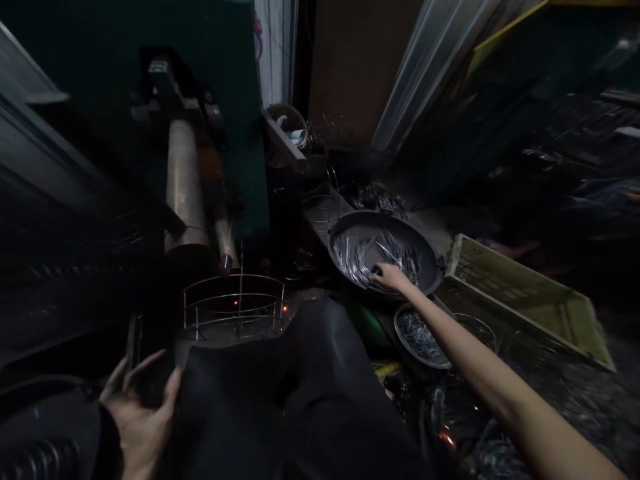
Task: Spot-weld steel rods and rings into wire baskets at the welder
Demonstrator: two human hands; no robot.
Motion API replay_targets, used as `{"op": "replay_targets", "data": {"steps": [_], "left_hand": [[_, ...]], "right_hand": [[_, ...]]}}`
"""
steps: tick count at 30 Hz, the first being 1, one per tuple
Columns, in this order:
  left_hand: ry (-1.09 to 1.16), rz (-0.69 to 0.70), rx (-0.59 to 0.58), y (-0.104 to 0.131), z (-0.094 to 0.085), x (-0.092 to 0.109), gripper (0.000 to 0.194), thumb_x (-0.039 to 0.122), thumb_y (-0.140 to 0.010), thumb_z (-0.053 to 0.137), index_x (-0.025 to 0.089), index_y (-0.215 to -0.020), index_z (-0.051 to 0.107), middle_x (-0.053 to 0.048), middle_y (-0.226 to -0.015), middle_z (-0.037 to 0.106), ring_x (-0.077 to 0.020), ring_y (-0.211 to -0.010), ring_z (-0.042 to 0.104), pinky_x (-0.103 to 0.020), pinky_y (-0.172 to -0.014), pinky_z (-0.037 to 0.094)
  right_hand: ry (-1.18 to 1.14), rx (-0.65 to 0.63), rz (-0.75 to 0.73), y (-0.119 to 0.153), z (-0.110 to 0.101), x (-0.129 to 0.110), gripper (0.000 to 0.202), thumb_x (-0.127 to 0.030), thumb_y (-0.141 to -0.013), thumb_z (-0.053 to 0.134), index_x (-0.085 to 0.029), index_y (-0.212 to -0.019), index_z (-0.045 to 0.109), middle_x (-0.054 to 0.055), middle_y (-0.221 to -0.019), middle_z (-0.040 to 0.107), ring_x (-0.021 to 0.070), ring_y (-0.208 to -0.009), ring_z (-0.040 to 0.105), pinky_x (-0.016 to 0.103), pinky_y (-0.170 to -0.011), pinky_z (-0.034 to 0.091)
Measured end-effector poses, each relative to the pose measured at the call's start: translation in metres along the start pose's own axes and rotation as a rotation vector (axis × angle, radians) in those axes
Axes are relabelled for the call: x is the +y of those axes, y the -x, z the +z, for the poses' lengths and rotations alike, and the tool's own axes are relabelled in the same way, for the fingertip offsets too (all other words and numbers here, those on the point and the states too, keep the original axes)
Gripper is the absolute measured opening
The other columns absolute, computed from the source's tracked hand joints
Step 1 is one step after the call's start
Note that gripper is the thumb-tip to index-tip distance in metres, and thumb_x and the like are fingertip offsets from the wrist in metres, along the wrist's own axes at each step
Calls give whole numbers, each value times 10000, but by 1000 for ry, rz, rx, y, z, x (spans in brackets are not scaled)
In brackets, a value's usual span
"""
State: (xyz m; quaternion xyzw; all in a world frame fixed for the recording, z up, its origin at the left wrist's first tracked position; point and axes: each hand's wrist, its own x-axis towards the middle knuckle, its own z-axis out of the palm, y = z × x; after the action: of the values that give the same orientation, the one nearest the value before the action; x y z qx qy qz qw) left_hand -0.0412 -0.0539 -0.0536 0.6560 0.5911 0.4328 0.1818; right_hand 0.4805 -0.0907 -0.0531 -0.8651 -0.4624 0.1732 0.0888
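My right hand (391, 277) reaches into a wide dark basin (430, 257) and rests on a pile of thin shiny metal wires (353, 259). Its fingers are curled together; what lies between them is hidden. Low on the left, my left hand (143, 407) is raised with thumb and fingers apart, holding nothing that I can see. A narrow dark upright piece (134, 341) stands just beyond its fingertips. Ahead of my dark-covered lap, a curved wire rack (234, 280) sits below the thick metal cylinder (184, 180) of a green machine (240, 127).
Right of my lap is a smaller bowl of short metal pieces (420, 337). A yellowish crate (530, 300) lies beyond it. Small orange glows show near the rack and at lower right. A round dark container (45, 413) stands by my left hand.
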Motion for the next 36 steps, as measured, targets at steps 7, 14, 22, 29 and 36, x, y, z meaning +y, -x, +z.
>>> {"op": "replay_targets", "data": {"steps": [7, 14, 22, 29, 36], "left_hand": [[131, 223, -244, 46, 38, 49, 483, 213, -772, 622, 231, -1222, 448, -26, -947, 634, -191, -870, 643, -383, -841, 531], [391, 463, -668, 33, 101, 161, 417, 215, -880, 488, 251, -1291, 430, -78, -1136, 608, -198, -1065, 582, -387, -927, 487], [723, 220, -893, 34, 137, 230, 382, 412, -936, 330, 181, -1165, 531, -52, -826, 635, -166, -814, 602, -326, -828, 480], [645, -114, -685, 29, 95, 198, 349, 393, -933, 341, 163, -902, 602, 38, -556, 446, -81, -505, 439, -201, -569, 401], [231, 196, -575, -28, 9, 136, 297, 326, -871, 502, 228, -1146, 556, -48, -1039, 640, -177, -932, 609, -309, -870, 468]], "right_hand": [[-40, -21, -6, -4, 22, 46, 143, -229, -716, 659, -184, -852, 660, 131, -1000, 673, 291, -993, 599, 352, -853, 434], [-563, 303, -7, 12, -41, 6, 232, -464, -836, 462, -236, -795, 456, 57, -774, 594, 206, -707, 582, 341, -659, 479], [-1378, 38, -330, 92, -133, -165, 467, -420, -749, 620, -222, -528, 258, -69, -501, 135, 79, -424, 90, 242, -385, 166], [-1351, -80, -374, 109, -84, -218, 174, -407, -767, 627, -266, -682, 571, 40, -737, 583, 153, -634, 516, 302, -553, 429], [-1047, -237, -419, 100, -10, -243, 393, -589, -811, 496, -200, -788, 537, -20, -569, 491, 95, -439, 401, 221, -392, 298]]}}
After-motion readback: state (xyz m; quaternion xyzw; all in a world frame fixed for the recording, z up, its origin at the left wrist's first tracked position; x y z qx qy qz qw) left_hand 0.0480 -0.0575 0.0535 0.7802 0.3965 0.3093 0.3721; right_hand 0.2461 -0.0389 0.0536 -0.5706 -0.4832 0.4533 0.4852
